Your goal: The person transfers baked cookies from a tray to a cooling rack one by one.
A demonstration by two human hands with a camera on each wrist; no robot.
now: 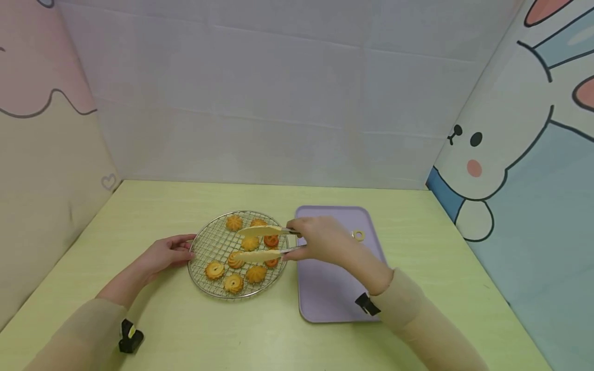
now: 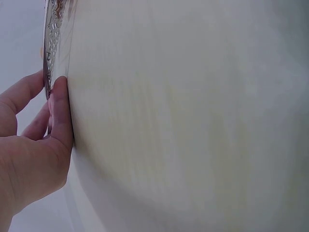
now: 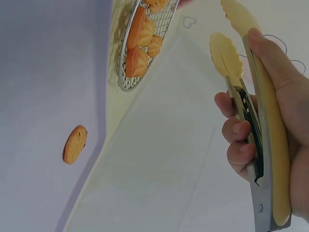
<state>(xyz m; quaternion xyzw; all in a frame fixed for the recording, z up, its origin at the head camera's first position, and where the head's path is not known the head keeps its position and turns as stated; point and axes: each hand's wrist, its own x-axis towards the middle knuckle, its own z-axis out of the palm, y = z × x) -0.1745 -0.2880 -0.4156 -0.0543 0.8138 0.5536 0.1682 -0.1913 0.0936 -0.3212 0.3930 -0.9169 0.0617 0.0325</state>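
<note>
My left hand (image 1: 162, 255) pinches the left rim of a round wire cooling rack (image 1: 210, 246); in the left wrist view its thumb and fingers lie on either side of the rim. Several golden piped cookies (image 1: 214, 270) and a few with orange-red rings (image 1: 271, 241) sit on the mesh. Yellow-tipped kitchen tongs (image 3: 270, 121) are gripped by my right hand (image 1: 327, 242). Their two tips stand apart over the right half of the rack, with nothing between them in the right wrist view. Under my right forearm is a lilac tray (image 1: 334, 301).
One oval cookie (image 3: 75, 145) lies on the tray, hidden by my arm from the head view. Rack and tray lie side by side on a pale yellow-green table (image 1: 185, 330). White back panel (image 1: 278, 103) and cartoon-printed side walls (image 1: 524, 216) enclose it.
</note>
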